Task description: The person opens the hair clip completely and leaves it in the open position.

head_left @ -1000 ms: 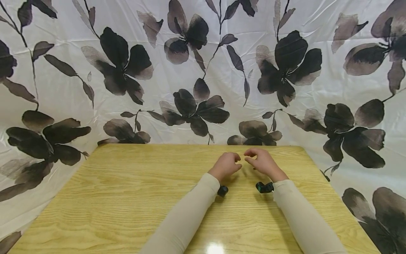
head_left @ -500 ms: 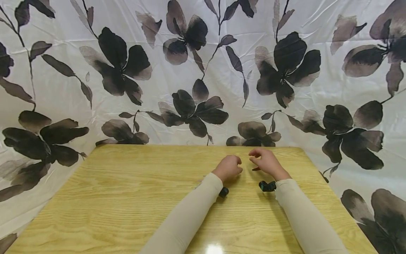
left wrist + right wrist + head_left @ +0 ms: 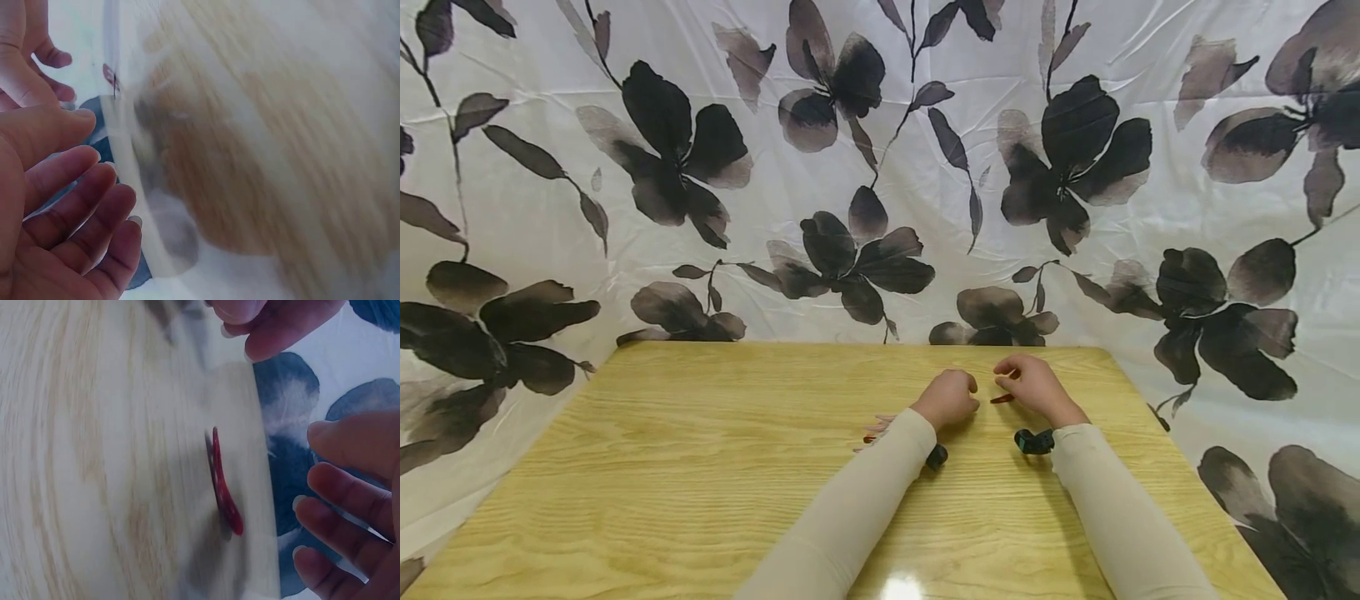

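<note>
A slim, tapered red chili pepper lies on the wooden table near its far edge. Just right of it, above the tabletop, is my right hand, its fingers loosely bent and apart from the pepper. To the left is my left hand; the left wrist view shows its thumb and fingers spread, with nothing held. Both palms face each other across a small gap. Beside the left sleeve lie thin pale pinkish strips with a bit of red, partly hidden by the forearm; their kind is unclear.
A light wood table spreads beneath both arms. Its far edge meets a white cloth with dark flowers, which also hangs along the sides. Each wrist carries a small black camera, the right one near the tabletop.
The hands have drawn slightly apart, the right one shifting rightward. More of the red pepper shows below the right hand. The pinkish strips have come into view beside the left sleeve.
</note>
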`<action>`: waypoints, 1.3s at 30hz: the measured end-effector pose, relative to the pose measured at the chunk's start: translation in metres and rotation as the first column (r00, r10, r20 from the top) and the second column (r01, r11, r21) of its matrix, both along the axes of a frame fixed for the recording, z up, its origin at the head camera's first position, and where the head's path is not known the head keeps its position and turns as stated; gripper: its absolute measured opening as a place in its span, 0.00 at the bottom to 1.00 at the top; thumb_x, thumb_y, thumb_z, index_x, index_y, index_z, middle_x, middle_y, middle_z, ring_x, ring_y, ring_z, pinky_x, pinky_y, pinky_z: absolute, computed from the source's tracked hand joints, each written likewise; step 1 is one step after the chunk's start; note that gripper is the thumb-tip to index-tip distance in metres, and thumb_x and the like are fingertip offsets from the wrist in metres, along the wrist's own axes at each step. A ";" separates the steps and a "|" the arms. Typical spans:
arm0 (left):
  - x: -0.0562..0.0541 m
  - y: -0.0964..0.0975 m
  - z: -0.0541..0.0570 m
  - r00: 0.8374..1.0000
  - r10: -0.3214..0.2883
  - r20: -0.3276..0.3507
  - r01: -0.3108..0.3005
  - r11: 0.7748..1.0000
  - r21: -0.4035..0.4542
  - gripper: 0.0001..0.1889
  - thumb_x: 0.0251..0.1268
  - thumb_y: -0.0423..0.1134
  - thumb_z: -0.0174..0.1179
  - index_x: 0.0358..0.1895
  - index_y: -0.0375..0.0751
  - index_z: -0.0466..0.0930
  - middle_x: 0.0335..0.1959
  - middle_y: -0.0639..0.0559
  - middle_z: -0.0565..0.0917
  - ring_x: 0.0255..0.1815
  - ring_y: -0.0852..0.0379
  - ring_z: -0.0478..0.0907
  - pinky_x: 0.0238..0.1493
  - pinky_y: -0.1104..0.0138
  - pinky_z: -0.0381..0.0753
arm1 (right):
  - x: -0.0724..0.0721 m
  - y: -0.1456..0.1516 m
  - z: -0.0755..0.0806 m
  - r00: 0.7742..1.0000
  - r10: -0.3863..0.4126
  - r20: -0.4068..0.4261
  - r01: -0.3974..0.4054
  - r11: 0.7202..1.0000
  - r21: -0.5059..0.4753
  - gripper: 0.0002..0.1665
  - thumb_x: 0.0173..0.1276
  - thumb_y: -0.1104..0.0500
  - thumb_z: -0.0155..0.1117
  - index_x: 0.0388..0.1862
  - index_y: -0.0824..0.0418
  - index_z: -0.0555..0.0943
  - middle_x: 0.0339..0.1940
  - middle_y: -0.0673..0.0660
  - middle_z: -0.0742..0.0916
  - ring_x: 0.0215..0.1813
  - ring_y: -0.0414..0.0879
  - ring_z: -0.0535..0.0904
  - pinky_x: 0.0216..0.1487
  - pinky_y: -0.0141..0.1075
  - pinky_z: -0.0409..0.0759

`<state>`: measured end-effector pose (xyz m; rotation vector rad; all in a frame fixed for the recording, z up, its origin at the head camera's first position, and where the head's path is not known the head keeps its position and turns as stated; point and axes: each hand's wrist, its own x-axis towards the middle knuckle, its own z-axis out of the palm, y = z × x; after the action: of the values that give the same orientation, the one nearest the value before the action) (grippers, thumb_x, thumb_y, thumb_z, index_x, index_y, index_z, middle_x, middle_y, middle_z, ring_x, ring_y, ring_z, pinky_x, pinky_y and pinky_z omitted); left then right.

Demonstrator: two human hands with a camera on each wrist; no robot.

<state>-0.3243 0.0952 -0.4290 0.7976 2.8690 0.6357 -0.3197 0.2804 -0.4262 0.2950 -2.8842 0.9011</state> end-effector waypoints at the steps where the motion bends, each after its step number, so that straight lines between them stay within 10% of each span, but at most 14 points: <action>1: 0.000 0.002 0.000 1.000 -0.002 -0.003 0.002 1.000 -0.006 0.15 0.67 0.41 0.60 0.52 0.40 0.83 0.51 0.50 0.85 0.54 0.54 0.81 0.56 0.65 0.78 | 0.000 0.001 -0.001 1.000 -0.002 -0.002 0.002 1.000 0.002 0.14 0.68 0.59 0.63 0.48 0.65 0.83 0.45 0.62 0.85 0.43 0.52 0.81 0.44 0.44 0.79; 39: -0.005 0.036 -0.011 0.999 0.018 -0.027 -0.018 1.000 -0.001 0.08 0.68 0.38 0.58 0.38 0.43 0.87 0.35 0.52 0.87 0.38 0.56 0.83 0.43 0.66 0.81 | 0.004 0.015 -0.018 0.999 -0.027 0.039 0.025 0.997 0.067 0.07 0.64 0.62 0.64 0.38 0.62 0.86 0.36 0.56 0.88 0.41 0.51 0.81 0.48 0.47 0.78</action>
<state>-0.3291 0.1310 -0.4401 0.7879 2.9037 0.6295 -0.3159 0.2958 -0.4439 0.2475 -2.9517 0.8176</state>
